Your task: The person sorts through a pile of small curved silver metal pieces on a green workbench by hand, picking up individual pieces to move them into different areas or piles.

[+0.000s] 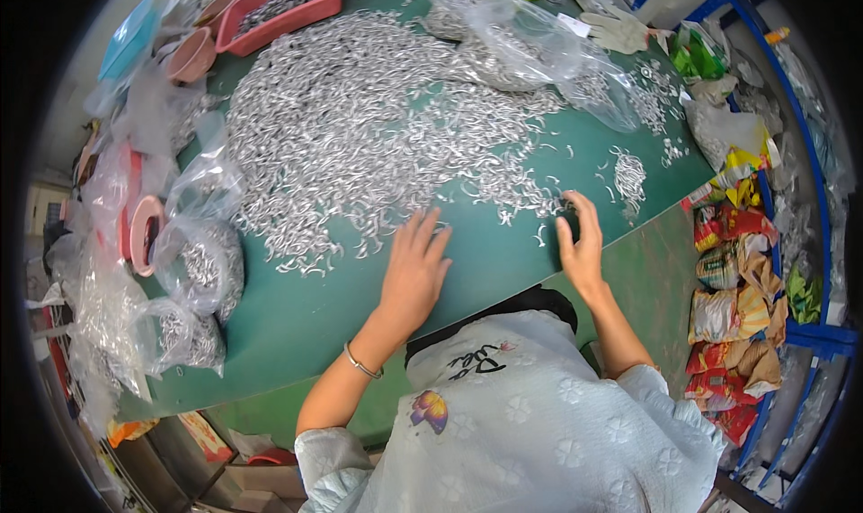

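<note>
A wide heap of small curved silver metal pieces (360, 126) covers the green table (297, 320). My left hand (415, 266) lies flat on the table at the heap's near edge, fingers spread, touching loose pieces. A thin bracelet (361, 365) circles that wrist. My right hand (581, 239) rests at the heap's right fringe, fingers curled over a few scattered pieces; whether it holds any I cannot tell. A smaller cluster of pieces (629, 176) lies just beyond it.
Clear plastic bags of metal pieces (202, 266) line the table's left side. A red tray (283, 9) and pink bowls (191, 56) stand at the back left. A large clear bag (530, 50) and a white glove (616, 29) lie at the back. Colourful wrappers (733, 288) pile up at right.
</note>
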`<state>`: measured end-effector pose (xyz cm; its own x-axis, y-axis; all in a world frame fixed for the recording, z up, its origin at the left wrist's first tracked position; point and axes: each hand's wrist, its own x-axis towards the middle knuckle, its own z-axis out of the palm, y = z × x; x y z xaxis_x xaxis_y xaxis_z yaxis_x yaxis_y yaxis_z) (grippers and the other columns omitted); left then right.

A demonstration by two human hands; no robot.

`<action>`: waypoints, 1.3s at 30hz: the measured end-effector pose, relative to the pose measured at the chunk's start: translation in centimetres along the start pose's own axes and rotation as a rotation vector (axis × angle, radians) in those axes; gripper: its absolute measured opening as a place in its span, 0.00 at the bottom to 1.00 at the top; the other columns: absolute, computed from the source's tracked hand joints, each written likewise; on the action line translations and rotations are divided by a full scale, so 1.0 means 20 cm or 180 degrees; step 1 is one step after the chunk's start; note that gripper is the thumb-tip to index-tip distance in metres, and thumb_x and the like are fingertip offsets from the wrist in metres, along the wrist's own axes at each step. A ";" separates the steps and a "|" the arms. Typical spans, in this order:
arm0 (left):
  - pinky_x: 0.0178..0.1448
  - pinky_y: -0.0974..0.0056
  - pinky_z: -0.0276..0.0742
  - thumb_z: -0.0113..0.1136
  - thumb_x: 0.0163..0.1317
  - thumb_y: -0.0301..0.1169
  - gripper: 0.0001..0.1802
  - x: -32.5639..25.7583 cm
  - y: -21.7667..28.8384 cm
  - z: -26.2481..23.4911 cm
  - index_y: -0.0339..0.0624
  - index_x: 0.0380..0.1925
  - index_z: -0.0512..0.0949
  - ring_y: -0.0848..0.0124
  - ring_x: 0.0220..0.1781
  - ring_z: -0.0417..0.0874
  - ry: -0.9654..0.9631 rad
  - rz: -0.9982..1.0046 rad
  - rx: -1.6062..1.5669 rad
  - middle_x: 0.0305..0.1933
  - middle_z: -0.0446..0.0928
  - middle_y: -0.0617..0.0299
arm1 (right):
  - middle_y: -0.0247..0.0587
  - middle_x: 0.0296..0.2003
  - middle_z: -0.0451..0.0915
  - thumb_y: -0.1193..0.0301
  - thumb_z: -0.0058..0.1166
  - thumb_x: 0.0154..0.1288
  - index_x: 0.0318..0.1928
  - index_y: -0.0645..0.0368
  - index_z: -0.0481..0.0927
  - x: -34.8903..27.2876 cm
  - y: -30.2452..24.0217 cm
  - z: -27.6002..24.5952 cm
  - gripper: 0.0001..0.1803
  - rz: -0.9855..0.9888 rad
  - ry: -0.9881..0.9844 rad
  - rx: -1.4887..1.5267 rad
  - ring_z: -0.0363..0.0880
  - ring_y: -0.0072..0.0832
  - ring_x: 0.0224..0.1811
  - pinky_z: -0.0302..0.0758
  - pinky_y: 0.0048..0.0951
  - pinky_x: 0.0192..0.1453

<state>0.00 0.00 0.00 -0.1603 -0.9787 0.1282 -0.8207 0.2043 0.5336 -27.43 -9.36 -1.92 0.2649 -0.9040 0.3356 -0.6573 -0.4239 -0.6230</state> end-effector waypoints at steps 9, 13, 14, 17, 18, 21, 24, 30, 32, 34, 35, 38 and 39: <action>0.73 0.33 0.52 0.63 0.61 0.35 0.31 0.50 0.35 0.33 0.44 0.64 0.69 0.48 0.76 0.55 -0.0053 0.0763 0.0059 0.74 0.58 0.54 | 0.53 0.61 0.73 0.80 0.43 0.69 0.60 0.64 0.73 0.09 0.17 -0.15 0.20 0.0126 -0.0222 0.0314 0.68 0.49 0.66 0.61 0.43 0.72; 0.72 0.28 0.47 0.64 0.60 0.37 0.32 0.54 0.41 0.42 0.44 0.64 0.68 0.48 0.76 0.55 -0.0155 0.0632 0.0375 0.73 0.60 0.54 | 0.58 0.65 0.68 0.82 0.42 0.65 0.64 0.71 0.66 0.04 0.13 -0.05 0.25 -0.0287 -0.0423 0.0107 0.61 0.53 0.72 0.55 0.49 0.76; 0.72 0.28 0.46 0.64 0.60 0.37 0.32 0.53 0.38 0.42 0.44 0.64 0.68 0.48 0.76 0.55 -0.0150 0.0541 0.0424 0.73 0.60 0.54 | 0.59 0.65 0.67 0.83 0.42 0.64 0.64 0.72 0.66 0.03 0.11 -0.03 0.26 -0.0371 -0.0484 0.0243 0.60 0.53 0.72 0.54 0.49 0.76; 0.72 0.27 0.44 0.64 0.59 0.33 0.32 0.46 0.31 0.40 0.43 0.64 0.68 0.48 0.76 0.55 -0.0164 0.0358 0.0576 0.72 0.60 0.53 | 0.60 0.66 0.64 0.83 0.43 0.63 0.64 0.72 0.65 0.03 0.08 -0.04 0.27 -0.0450 -0.0906 0.0464 0.57 0.54 0.73 0.54 0.49 0.76; 0.72 0.27 0.43 0.64 0.59 0.31 0.31 0.43 0.30 0.39 0.43 0.64 0.67 0.47 0.76 0.55 -0.0170 0.0300 0.0657 0.72 0.60 0.52 | 0.59 0.67 0.64 0.82 0.42 0.64 0.65 0.72 0.64 0.04 0.06 -0.05 0.27 -0.0335 -0.0856 0.0624 0.57 0.54 0.73 0.53 0.49 0.76; 0.71 0.26 0.45 0.63 0.58 0.30 0.29 0.40 0.32 0.37 0.40 0.61 0.68 0.46 0.76 0.54 0.0235 0.0028 0.0387 0.69 0.62 0.48 | 0.60 0.67 0.62 0.79 0.41 0.67 0.66 0.71 0.62 0.12 0.07 -0.03 0.26 -0.0304 -0.0664 0.0603 0.56 0.55 0.73 0.52 0.51 0.76; 0.71 0.27 0.46 0.60 0.60 0.29 0.32 0.50 0.40 0.36 0.37 0.65 0.64 0.45 0.76 0.53 0.0046 0.0075 0.0422 0.72 0.59 0.46 | 0.62 0.68 0.61 0.78 0.42 0.68 0.68 0.71 0.58 0.12 0.07 0.04 0.28 -0.0323 -0.0693 0.0815 0.55 0.56 0.73 0.51 0.52 0.76; 0.73 0.32 0.50 0.57 0.62 0.28 0.30 0.35 0.25 0.30 0.38 0.65 0.64 0.53 0.75 0.59 -0.0065 -0.0240 0.0617 0.71 0.63 0.53 | 0.65 0.68 0.59 0.78 0.42 0.67 0.69 0.72 0.53 0.07 -0.10 0.17 0.31 -0.0493 -0.1213 0.1388 0.53 0.58 0.74 0.49 0.54 0.77; 0.73 0.33 0.50 0.55 0.63 0.24 0.27 0.26 0.18 0.29 0.39 0.64 0.65 0.53 0.74 0.61 0.0147 -0.0342 0.0345 0.70 0.64 0.53 | 0.61 0.67 0.62 0.79 0.44 0.65 0.66 0.69 0.61 0.04 -0.15 0.21 0.28 -0.0573 -0.1287 0.1607 0.55 0.56 0.73 0.52 0.52 0.76; 0.74 0.34 0.51 0.51 0.60 0.16 0.26 0.16 0.17 0.26 0.41 0.59 0.70 0.54 0.71 0.65 0.0433 -0.0513 0.0350 0.68 0.67 0.54 | 0.58 0.65 0.66 0.79 0.47 0.65 0.62 0.66 0.68 0.08 -0.11 0.16 0.24 -0.0542 -0.1432 0.1800 0.58 0.54 0.72 0.55 0.50 0.75; 0.74 0.34 0.51 0.51 0.58 0.15 0.26 0.12 0.16 0.23 0.41 0.59 0.71 0.54 0.72 0.65 0.0425 -0.0604 0.0475 0.68 0.67 0.54 | 0.56 0.64 0.67 0.79 0.48 0.64 0.60 0.64 0.71 0.14 -0.07 0.13 0.22 -0.0520 -0.1501 0.1895 0.59 0.53 0.71 0.57 0.49 0.74; 0.74 0.34 0.49 0.52 0.51 0.13 0.28 0.05 0.13 0.17 0.42 0.55 0.74 0.52 0.73 0.62 0.0537 -0.0809 0.0745 0.68 0.66 0.54 | 0.49 0.63 0.70 0.74 0.56 0.63 0.59 0.60 0.74 0.34 0.04 0.06 0.22 -0.0708 -0.0721 0.0696 0.63 0.49 0.69 0.60 0.45 0.72; 0.74 0.33 0.49 0.52 0.51 0.14 0.28 0.06 0.14 0.18 0.42 0.55 0.74 0.51 0.73 0.62 0.0604 -0.0827 0.0631 0.67 0.66 0.54 | 0.47 0.64 0.68 0.72 0.58 0.63 0.61 0.59 0.73 0.36 0.06 0.05 0.25 -0.0653 -0.0869 0.0483 0.60 0.49 0.70 0.59 0.46 0.72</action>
<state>-4.41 -0.60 -1.31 0.1566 -0.9725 0.1724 -0.9137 -0.0764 0.3991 -25.62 -16.46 -0.96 0.5721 -0.7722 0.2764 -0.4643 -0.5828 -0.6669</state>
